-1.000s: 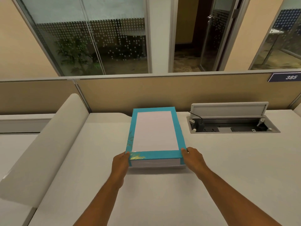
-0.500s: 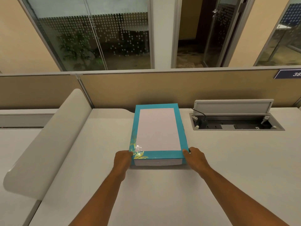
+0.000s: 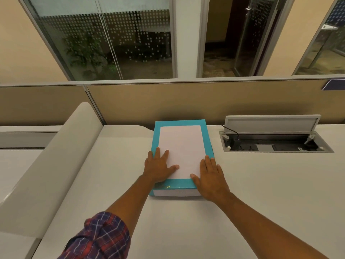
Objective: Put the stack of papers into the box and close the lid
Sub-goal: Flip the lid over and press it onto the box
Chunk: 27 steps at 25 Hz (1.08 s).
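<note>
A teal box (image 3: 182,123) with a white panel on its lid (image 3: 182,146) lies on the white desk, its lid down over a white base that shows at the near end. My left hand (image 3: 159,168) lies flat on the lid's near left corner, fingers spread. My right hand (image 3: 211,175) lies flat on the near right corner, fingers together and thumb out. Both palms press on top and grip nothing. No papers show; the box's inside is hidden.
An open cable hatch (image 3: 276,143) with sockets and a black plug is sunk into the white desk (image 3: 261,184) right of the box. A tan partition (image 3: 186,101) runs behind it. A curved white divider (image 3: 56,161) bounds the desk on the left.
Both hands left the box's near side corners and moved up onto the lid, now lying flat on top. The box sits slightly farther from me.
</note>
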### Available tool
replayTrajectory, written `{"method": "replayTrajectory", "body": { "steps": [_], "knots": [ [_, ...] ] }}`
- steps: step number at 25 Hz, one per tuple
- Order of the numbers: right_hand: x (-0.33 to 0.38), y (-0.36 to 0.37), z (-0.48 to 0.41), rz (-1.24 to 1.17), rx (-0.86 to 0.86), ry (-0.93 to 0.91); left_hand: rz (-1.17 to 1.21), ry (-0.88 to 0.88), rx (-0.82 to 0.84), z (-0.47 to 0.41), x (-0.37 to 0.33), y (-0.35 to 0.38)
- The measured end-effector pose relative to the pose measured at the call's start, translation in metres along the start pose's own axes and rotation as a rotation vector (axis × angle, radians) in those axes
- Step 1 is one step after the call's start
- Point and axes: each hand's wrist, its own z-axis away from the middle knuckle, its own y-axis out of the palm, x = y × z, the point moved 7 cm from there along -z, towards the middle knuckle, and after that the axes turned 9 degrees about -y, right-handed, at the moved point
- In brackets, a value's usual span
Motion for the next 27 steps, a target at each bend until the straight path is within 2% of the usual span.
{"method": "replayTrajectory", "body": {
  "steps": [6,10,16,22,27],
  "knots": [
    [-0.003,0.017,0.003,0.06,0.019,-0.015,-0.103,0.026,-0.043,-0.011,0.001,0.009],
    [-0.002,0.008,-0.003,0.068,0.024,-0.041,-0.14,0.071,-0.139,-0.032,-0.017,-0.021],
    [-0.004,0.009,-0.005,0.037,0.115,-0.054,-0.111,0.102,-0.046,-0.084,-0.069,-0.052],
    [-0.011,0.02,-0.009,0.014,0.126,-0.037,-0.171,0.064,0.091,-0.119,-0.092,-0.039],
    [-0.012,0.027,-0.006,-0.005,0.094,-0.034,-0.224,0.068,0.033,-0.129,-0.091,-0.024]
  ]
}}
